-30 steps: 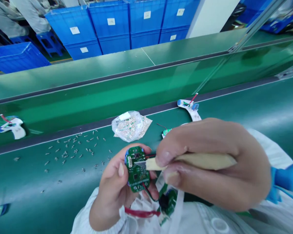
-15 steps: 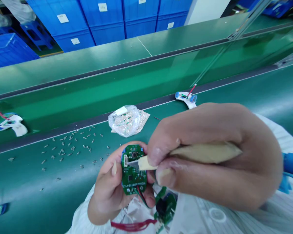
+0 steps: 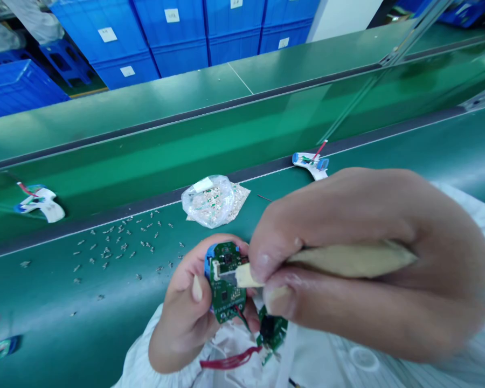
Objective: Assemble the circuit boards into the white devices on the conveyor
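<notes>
Left hand [image 3: 181, 315], curled around a green circuit board [image 3: 225, 291], with the thumb [image 3: 196, 288] laid up along its edge and the fingers [image 3: 251, 315] tucked behind. Board held up over the green surface [image 3: 64, 323], close to the chest and tipped toward the eyes. Right hand [image 3: 367, 215] pinched tight on a wooden-handled blade [image 3: 347, 260], two fingertips [image 3: 262, 256] pressed together near the front, and the grey tip set on the board, right next to a small white plug [image 3: 215, 268]. Red and black wires [image 3: 241, 315] hung from the bottom of the board. Just below the board, a second green board [image 3: 271, 333] and a red strap [image 3: 230, 358]. Above the board, a clear plastic bag [image 3: 214, 202] of tiny parts. To the left of the board, many small silver bits [image 3: 121, 248] spread out. Far above the board, blue crates [image 3: 178, 32].

Biggest danger, as a guess: too hard a push, then a slip of the blade, with a scratched board, a torn plug or a cut left hand. Too loose a hold, and perhaps a dropped board or a yank on the thin wires.
</notes>
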`<action>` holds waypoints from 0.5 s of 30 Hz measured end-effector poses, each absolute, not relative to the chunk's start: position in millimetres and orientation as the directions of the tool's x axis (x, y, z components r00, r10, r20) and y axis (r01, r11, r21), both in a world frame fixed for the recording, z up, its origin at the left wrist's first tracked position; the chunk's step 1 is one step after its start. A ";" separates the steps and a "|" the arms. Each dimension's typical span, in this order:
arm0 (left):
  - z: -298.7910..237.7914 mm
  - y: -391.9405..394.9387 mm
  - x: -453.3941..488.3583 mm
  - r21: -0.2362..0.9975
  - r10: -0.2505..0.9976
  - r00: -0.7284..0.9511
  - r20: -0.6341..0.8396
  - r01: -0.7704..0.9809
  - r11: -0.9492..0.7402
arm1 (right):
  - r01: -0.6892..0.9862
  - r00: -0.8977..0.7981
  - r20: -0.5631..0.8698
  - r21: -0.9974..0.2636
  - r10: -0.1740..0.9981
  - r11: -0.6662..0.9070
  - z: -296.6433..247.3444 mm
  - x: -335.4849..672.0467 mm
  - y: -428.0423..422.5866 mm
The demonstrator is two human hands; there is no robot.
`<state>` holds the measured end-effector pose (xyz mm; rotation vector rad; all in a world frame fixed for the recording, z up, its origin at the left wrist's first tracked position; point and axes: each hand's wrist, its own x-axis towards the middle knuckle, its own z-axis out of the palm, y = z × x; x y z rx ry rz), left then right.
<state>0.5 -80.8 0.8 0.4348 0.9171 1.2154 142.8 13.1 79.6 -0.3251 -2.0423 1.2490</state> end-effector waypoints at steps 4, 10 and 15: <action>-2.2 -81.3 -0.1 0.686 0.932 0.156 -0.329 -0.639 0.349 | -0.085 -0.731 0.349 -0.899 0.586 0.429 93.8 143.0 7.8; -4.6 -84.6 -0.5 0.803 0.970 -0.012 -0.245 -0.562 0.196 | -0.059 -0.786 0.277 -0.923 0.552 0.380 91.5 140.3 17.1; 4.7 -81.4 2.1 0.869 0.958 -0.158 -0.240 -0.474 0.140 | 0.011 -0.721 0.364 -0.845 0.589 0.535 68.8 143.0 19.8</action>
